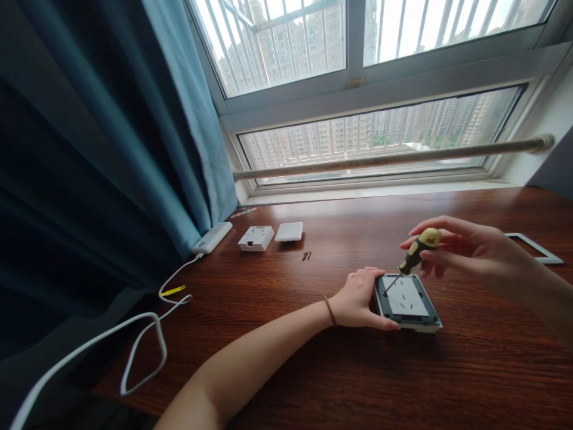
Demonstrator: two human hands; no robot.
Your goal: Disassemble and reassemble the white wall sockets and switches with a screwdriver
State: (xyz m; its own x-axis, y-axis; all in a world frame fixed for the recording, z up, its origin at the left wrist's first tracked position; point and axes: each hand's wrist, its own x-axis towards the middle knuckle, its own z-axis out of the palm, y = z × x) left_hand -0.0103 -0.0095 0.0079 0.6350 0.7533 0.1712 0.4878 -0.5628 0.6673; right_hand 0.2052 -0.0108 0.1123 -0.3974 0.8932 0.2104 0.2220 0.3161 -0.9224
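Note:
On the table in the head view lies a wall socket, a white face with slots in a dark grey frame on a white box. My left hand grips its left side, thumb along the near edge and fingers at the far corner. Above it my right hand is closed on the yellow and black handle of a screwdriver. The screwdriver is tilted, its tip at the hole on the left side of the frame. Whether a screw sits there is too small to tell.
A white mounting box, a white switch plate and several screws lie left of centre. At the right is a white cover frame, partly behind my right arm. A white power strip with a looping cable borders the curtain.

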